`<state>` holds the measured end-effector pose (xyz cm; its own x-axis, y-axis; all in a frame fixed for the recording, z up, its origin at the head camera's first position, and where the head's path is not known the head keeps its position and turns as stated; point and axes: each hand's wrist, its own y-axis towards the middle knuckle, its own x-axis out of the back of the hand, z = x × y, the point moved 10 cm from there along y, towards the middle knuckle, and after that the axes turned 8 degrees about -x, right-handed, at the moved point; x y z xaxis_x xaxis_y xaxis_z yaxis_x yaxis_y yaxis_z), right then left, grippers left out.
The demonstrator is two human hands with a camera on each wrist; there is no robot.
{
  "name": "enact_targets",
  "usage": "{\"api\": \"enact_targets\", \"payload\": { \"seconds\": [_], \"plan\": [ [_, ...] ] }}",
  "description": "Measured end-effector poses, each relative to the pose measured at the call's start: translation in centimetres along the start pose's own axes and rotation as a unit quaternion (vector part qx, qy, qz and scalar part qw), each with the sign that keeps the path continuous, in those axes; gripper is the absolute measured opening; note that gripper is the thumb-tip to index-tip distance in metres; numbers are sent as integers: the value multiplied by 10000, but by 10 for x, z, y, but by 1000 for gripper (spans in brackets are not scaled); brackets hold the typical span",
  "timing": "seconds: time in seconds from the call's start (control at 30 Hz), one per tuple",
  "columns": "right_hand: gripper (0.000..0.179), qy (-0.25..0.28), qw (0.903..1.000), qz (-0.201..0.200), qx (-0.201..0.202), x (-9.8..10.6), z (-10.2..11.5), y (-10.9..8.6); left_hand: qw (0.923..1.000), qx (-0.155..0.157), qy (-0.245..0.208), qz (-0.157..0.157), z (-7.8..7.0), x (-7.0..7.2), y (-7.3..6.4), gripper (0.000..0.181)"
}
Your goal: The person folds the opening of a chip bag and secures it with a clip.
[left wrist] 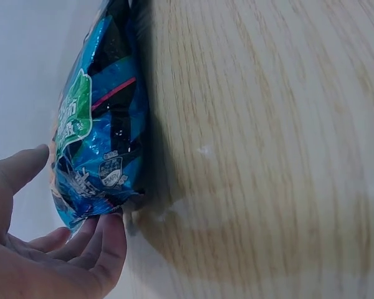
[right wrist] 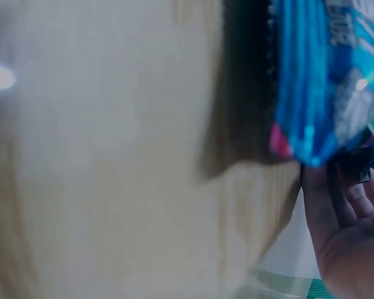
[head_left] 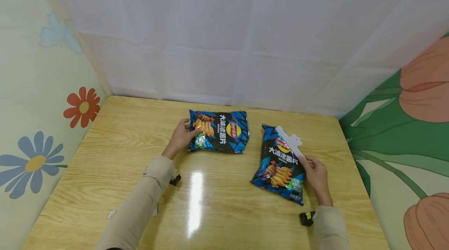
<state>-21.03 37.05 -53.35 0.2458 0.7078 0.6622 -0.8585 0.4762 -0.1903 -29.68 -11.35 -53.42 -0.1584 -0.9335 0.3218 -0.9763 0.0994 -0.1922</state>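
Observation:
Two blue-and-black bags of potato chips lie in the head view. My left hand [head_left: 181,137] holds the left end of the sideways bag [head_left: 229,131], thumb over its top. In the left wrist view, the fingers [left wrist: 112,243] curl at the bottom end of this bag [left wrist: 103,143]. My right hand [head_left: 317,176] grips the right side of the second bag [head_left: 271,164], which lies slanted. A white strip with a scalloped bump [head_left: 294,140] lies along that side, its lower end at my thumb. Fingers reach beneath the bag [right wrist: 311,75] in the right wrist view.
Both bags are on a wooden table [head_left: 217,203] with a bright reflection at its middle. A small white scrap [head_left: 111,214] lies near the left sleeve [head_left: 140,199]. White cloth [head_left: 196,47] hangs behind; flower-painted walls stand on both sides.

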Motion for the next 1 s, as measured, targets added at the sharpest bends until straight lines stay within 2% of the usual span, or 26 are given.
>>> {"api": "enact_targets", "payload": {
  "seconds": [0.2,0.47,0.77,1.0],
  "plan": [
    [44,-133,9999,-56,-66,0,-2,3,9997,9,248,24,1,-1,2,77],
    [39,-336,9982,-486,116,6,2,-2,9988,19,484,89,-1,-3,0,75],
    [43,-484,9976,-495,73,4,4,-4,9989,30,436,161,-1,-5,-6,75],
    [43,-502,9976,-469,11,2,0,-4,9982,-54,581,156,-1,-7,-10,74]
  ]
}}
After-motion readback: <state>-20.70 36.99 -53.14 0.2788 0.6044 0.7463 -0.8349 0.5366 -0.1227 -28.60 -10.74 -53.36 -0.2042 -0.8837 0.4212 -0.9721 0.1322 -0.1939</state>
